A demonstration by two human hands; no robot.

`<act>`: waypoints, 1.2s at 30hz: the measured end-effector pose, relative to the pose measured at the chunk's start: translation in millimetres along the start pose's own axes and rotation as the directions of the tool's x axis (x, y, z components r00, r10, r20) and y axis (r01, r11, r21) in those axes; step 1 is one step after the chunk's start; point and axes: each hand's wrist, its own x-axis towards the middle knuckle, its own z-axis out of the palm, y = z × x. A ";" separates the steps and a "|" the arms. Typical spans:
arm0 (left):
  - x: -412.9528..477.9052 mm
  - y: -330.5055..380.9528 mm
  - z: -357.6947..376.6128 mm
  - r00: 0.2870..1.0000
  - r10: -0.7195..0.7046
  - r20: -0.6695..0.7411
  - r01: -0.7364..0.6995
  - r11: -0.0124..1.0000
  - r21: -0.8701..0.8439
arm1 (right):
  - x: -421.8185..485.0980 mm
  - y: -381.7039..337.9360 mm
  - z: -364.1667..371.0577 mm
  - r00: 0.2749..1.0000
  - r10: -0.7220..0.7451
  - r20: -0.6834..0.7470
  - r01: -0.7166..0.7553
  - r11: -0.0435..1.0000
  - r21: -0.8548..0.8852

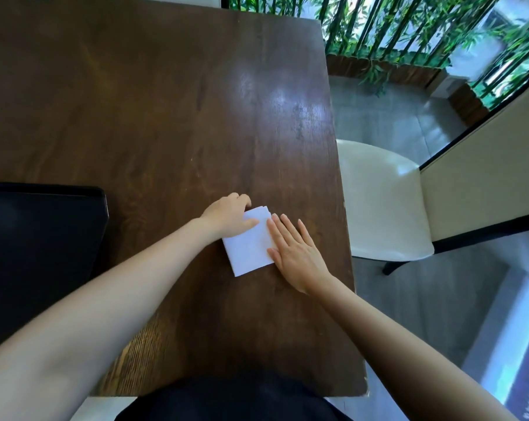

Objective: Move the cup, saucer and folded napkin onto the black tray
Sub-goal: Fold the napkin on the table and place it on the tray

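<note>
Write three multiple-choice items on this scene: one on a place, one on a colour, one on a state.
1. Where is the black tray relative to the napkin?
A. To the person's left
B. To the person's right
C. Under it

2. What colour is the napkin?
A. Red
B. White
C. Green

3. How is the right hand placed?
A. Clenched in a fist
B. Raised off the table
C. Flat, fingers on the napkin

Answers: 1 A, the tray sits at the left edge; 2 B, it is plain white; 3 C, the palm lies flat.
</note>
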 end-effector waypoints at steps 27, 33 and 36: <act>-25.1 25.9 2.3 0.895 -0.444 -0.043 0.115 0.321 -0.940 | 42.0 -21.8 -67.8 0.776 0.629 -0.040 -0.266 0.384 0.884; -28.7 32.5 13.3 0.804 -0.527 -0.275 0.073 0.547 -0.834 | 36.2 -19.1 -64.5 0.775 0.614 -0.152 -0.179 0.444 0.878; -32.0 40.8 11.5 0.743 -0.540 -0.395 0.006 0.596 -0.803 | 36.9 -15.6 -69.3 0.761 0.613 -0.211 -0.119 0.452 0.884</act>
